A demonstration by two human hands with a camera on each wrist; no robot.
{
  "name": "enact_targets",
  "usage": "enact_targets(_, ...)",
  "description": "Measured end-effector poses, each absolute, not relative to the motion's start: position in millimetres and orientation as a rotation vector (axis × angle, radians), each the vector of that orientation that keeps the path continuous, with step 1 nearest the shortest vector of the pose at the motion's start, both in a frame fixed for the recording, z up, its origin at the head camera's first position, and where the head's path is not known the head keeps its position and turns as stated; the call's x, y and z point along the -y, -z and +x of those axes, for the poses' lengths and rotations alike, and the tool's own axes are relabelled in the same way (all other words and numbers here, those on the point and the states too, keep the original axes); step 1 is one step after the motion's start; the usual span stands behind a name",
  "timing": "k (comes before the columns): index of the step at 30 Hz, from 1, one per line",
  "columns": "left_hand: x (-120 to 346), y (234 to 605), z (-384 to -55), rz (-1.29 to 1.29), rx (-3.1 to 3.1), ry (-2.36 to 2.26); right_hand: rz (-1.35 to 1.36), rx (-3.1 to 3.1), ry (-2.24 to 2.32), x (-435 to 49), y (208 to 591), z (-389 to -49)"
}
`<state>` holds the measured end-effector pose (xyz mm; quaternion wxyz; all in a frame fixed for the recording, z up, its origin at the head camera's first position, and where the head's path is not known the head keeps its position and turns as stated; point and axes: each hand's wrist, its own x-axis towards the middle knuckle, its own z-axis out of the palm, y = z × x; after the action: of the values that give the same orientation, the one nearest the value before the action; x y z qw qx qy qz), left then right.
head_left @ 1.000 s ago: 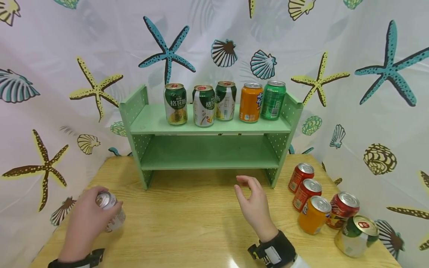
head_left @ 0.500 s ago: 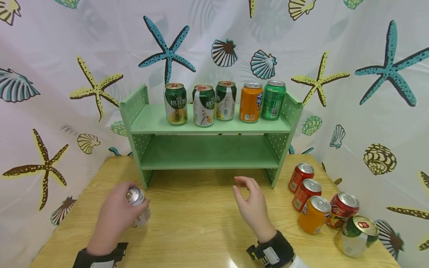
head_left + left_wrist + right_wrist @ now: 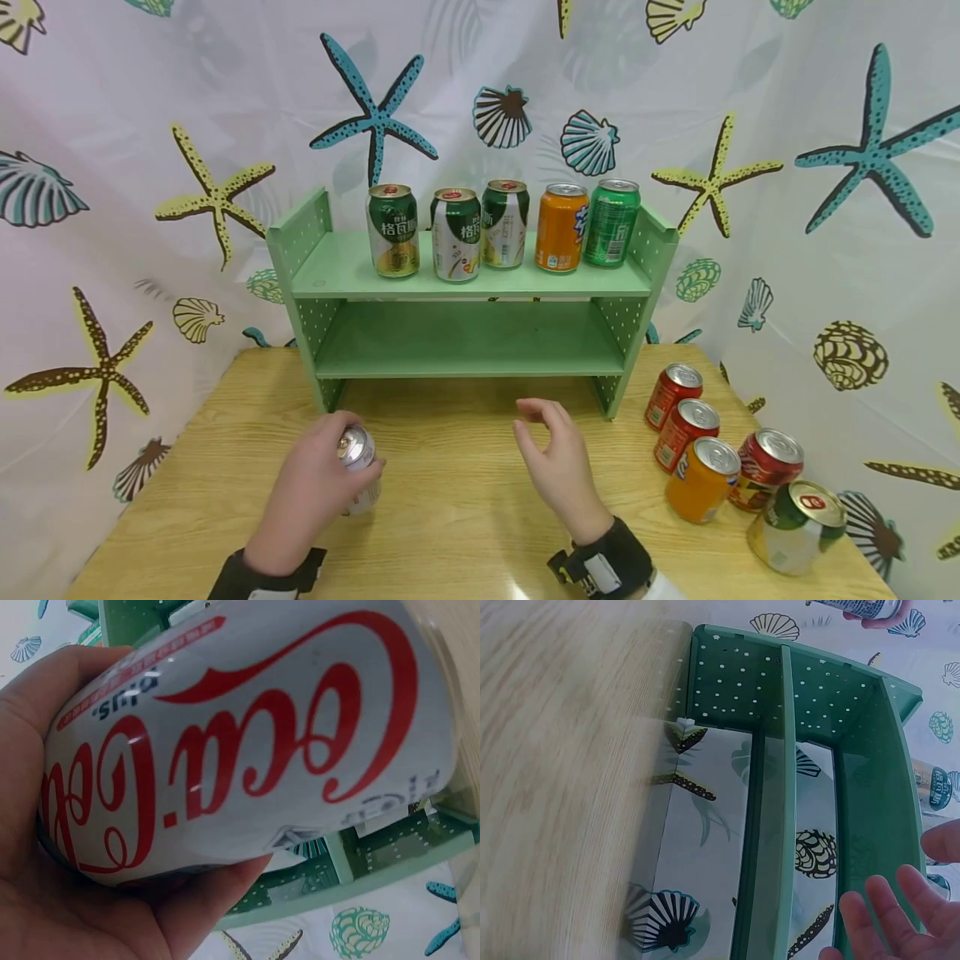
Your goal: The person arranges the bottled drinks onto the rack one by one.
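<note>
In the head view my left hand (image 3: 315, 483) grips a white Coca-Cola can (image 3: 363, 467) from its left side, in front of the shelf's left leg. The left wrist view shows the fingers and thumb wrapped round this can (image 3: 247, 742), with red lettering and the word "plus" on it. My right hand (image 3: 558, 467) hovers over the table with relaxed, slightly bent fingers and holds nothing. Its spread fingers (image 3: 885, 915) show in the right wrist view before the green shelf.
A green two-tier shelf (image 3: 472, 337) stands at the back. On its top board are several cans, among them an orange can (image 3: 561, 229) and a green can (image 3: 612, 225). Several more cans, including a red can (image 3: 686, 433), stand on the wooden table (image 3: 435, 517) at the right.
My left hand has carried the white Coca-Cola can rightward across the table, from the far left to near the shelf's left leg. The right hand has barely shifted.
</note>
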<state>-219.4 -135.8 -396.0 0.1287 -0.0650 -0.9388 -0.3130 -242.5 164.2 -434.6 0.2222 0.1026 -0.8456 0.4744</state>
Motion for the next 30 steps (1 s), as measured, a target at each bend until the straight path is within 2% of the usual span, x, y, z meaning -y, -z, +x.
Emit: enact_targets(30,75,408,-205,-0.394,2.668,0.907,0.396,2.432,-1.342,-153,440,-234)
